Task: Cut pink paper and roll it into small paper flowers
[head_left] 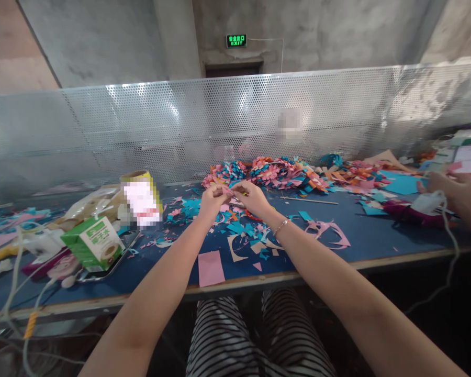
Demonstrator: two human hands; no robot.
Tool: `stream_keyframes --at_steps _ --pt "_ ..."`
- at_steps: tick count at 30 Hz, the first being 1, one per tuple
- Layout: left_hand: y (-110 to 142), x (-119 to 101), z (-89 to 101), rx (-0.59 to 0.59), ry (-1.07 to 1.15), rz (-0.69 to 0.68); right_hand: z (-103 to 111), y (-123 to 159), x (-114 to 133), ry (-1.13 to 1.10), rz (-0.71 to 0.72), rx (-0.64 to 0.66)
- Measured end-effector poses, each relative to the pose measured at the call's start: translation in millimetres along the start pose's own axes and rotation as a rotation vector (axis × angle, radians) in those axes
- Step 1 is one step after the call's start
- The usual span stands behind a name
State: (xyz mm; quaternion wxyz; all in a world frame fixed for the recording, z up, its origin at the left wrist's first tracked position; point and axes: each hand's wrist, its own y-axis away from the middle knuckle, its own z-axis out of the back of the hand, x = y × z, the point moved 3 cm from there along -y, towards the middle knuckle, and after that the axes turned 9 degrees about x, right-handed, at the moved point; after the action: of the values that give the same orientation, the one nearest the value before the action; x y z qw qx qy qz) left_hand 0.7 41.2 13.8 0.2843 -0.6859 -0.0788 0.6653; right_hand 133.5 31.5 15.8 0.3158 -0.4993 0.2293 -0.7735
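Note:
Above the middle of the blue table, my left hand (215,201) and my right hand (253,199) come together fingertip to fingertip. Both pinch a small pink paper piece (227,191), largely hidden by the fingers. Blue, pink and cream paper scraps (239,228) lie scattered below them. Just behind my hands, a heap of pink, blue and orange paper flowers (277,173) rests against the perforated metal screen. A pink paper rectangle (211,268) lies flat near the front edge, and a pink cut-out remnant (329,234) is to the right.
At left stand a green-and-white drink carton (96,243) on a metal tray and a yellow-edged container (153,193). White cables (13,277) hang over the edge there. A thin stick (310,199) lies right of my hands. Another person's hand (451,191) reaches in at right, near a purple item (404,210).

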Motion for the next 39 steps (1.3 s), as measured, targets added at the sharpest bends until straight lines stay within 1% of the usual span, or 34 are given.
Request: stream_keyframes --at_steps 6,11,15,21,26,30,32,35,37,39 --pt "1.3 -0.8 -0.4 -0.018 -0.058 -0.015 -5.1 -1.7 -13.1 -0.183 -0.127 0.036" --pt "3.9 0.1 -0.4 -0.066 -0.064 -0.002 -5.2 -1.4 -15.7 -0.144 -0.146 0.024" --pt "5.1 4.2 -0.8 -0.042 -0.008 0.009 -6.0 -1.3 -14.0 -0.151 -0.128 0.041" --pt "7.5 9.9 -0.6 -0.025 0.032 0.109 -8.6 -0.5 -12.3 -0.176 -0.169 0.083" --pt "8.5 8.5 -1.3 -0.040 0.065 0.125 -11.0 0.4 -13.5 -0.307 -0.233 0.041" --pt "8.0 7.8 -0.8 -0.094 0.098 0.156 -12.6 0.2 -16.6 -0.396 -0.258 0.007" --pt "7.4 8.1 -0.6 -0.097 0.108 0.167 -13.8 -0.1 -19.6 -0.440 -0.278 0.009" --pt "6.9 9.8 -0.4 -0.090 0.123 0.169 -16.1 -0.9 -23.6 -0.443 -0.263 0.043" --pt "6.9 11.3 0.0 -0.106 0.114 0.174 -17.2 -1.6 -26.1 -0.397 -0.232 0.057" --pt "6.9 12.2 0.8 -0.132 0.099 0.193 -17.7 -2.1 -29.1 -0.348 -0.213 0.044"
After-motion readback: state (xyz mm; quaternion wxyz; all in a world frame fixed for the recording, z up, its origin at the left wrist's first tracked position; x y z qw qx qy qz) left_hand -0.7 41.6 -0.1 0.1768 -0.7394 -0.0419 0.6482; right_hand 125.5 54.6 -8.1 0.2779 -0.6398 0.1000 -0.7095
